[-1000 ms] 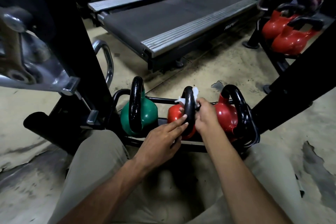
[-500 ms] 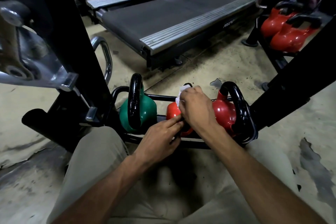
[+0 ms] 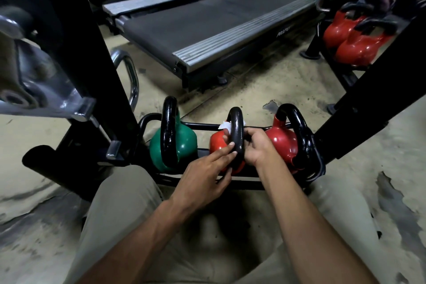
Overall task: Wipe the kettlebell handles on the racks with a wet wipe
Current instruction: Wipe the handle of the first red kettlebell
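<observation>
Right grip [image 3: 260, 147] wraps white wipe [image 3: 224, 125] round black handle [image 3: 237, 127].

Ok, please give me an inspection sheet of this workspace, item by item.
Surface: worn floor; a low rack stands on it.
Job's things: green kettlebell, middle kettlebell and right kettlebell sit on the rack; wipe lies against the middle handle.
Clutter: nothing seen.
Hands: left hand touches the handle with straight fingers; right hand curls round it, holding the wipe.
Cables: nothing seen.
Surroundings: treadmills behind; more kettlebells far right; black frame at left.
</observation>
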Tool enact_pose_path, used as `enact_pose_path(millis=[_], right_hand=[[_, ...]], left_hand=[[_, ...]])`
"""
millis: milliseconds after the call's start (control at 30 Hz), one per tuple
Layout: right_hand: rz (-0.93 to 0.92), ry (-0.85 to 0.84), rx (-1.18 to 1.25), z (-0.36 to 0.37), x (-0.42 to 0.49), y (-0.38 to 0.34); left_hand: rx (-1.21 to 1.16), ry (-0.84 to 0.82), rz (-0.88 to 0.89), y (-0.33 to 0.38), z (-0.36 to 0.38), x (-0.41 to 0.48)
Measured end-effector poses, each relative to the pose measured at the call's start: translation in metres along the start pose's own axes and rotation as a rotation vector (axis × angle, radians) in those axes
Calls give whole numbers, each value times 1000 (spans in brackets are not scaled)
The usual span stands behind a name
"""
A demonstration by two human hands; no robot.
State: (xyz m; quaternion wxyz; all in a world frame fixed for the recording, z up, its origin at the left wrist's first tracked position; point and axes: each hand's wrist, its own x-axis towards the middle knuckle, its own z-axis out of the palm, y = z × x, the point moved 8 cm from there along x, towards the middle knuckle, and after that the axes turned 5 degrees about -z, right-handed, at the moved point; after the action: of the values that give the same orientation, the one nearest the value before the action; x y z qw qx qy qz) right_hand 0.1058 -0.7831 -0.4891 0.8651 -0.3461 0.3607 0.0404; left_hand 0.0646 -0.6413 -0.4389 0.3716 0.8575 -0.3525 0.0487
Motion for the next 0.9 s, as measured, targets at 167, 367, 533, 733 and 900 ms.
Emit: enact_pose_path(millis=[167,367,533,733,900], right_hand=[[-213,71,-70,4,1,-11],[-1197,174,-1520,57,-40,-67],[-1110,63,-2335,107,-28,-50],[-1307,246,-1672,60,-60,-70],[-681,257,-549,-14,-27,-36]], left_hand=[[6,-25,-16,-1,1,0],[-7,-32,-22,-2,0,1],[14,-42,-26,0,0,-1],[4,-47,-33,0,-1,-1],[-10,-35,-37,3,-2,-2]])
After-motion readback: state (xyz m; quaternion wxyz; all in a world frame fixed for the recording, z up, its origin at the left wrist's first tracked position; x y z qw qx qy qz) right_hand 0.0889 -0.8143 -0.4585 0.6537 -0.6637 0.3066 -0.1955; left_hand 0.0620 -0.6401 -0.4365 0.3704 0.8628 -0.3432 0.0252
